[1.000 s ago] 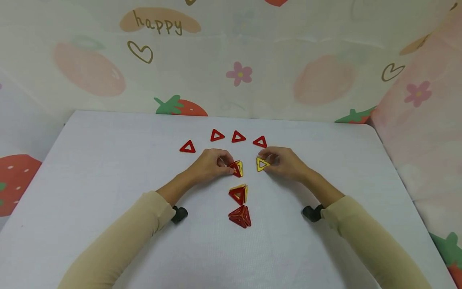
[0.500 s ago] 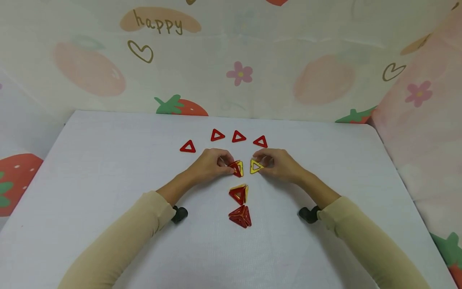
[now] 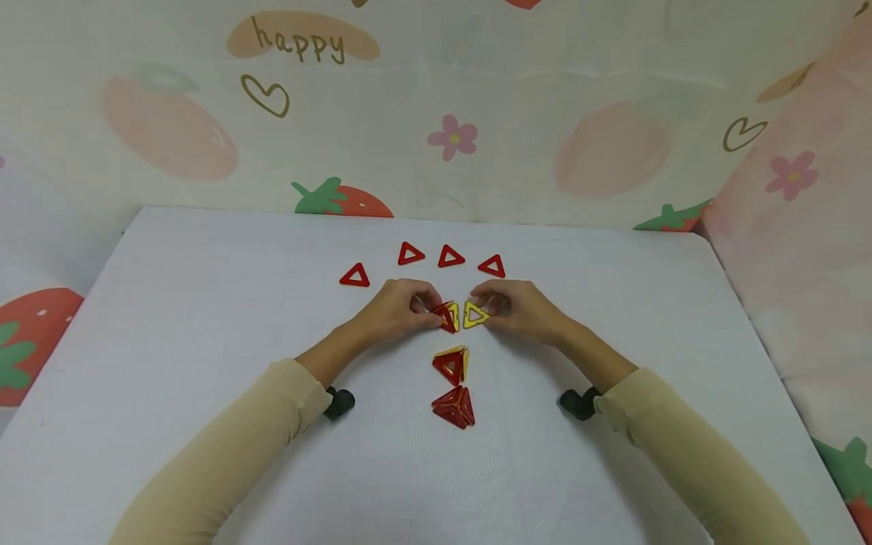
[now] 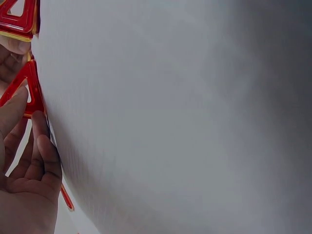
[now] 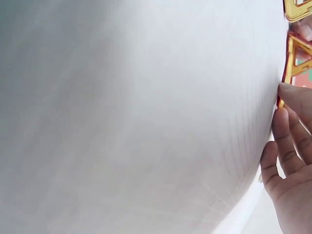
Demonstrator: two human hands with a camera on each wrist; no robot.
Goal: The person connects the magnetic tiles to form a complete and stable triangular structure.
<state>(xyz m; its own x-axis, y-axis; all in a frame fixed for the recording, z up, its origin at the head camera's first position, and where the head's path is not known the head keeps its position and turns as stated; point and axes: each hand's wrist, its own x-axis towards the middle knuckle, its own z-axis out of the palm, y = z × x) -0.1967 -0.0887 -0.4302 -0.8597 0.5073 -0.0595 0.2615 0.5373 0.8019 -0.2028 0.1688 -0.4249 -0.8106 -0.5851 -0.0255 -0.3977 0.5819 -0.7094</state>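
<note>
In the head view my left hand [image 3: 400,309] holds a small red and yellow pyramid of triangular magnetic tiles [image 3: 446,317] between thumb and fingers. Facing it, my right hand [image 3: 523,309] pinches a yellow triangular magnetic tile [image 3: 474,314], with a narrow gap between tile and pyramid. The left wrist view shows the pyramid's red side [image 4: 33,90] under my left thumb. At the edge of the right wrist view, my right thumb and fingertips meet at the yellow tile [image 5: 287,80]. Nearer me stand a red and yellow pyramid [image 3: 450,365] and a red pyramid [image 3: 454,407].
Beyond my hands several loose red triangular tiles lie flat: one at the left [image 3: 355,275], others such as the rightmost tile [image 3: 493,266] in a row. They rest on a white-covered table [image 3: 204,318]. A patterned cloth [image 3: 518,91] hangs behind its far edge.
My right hand has moved left with the yellow triangular magnetic tile, narrowing the gap to the pyramid. My left hand and its pyramid have stayed put.
</note>
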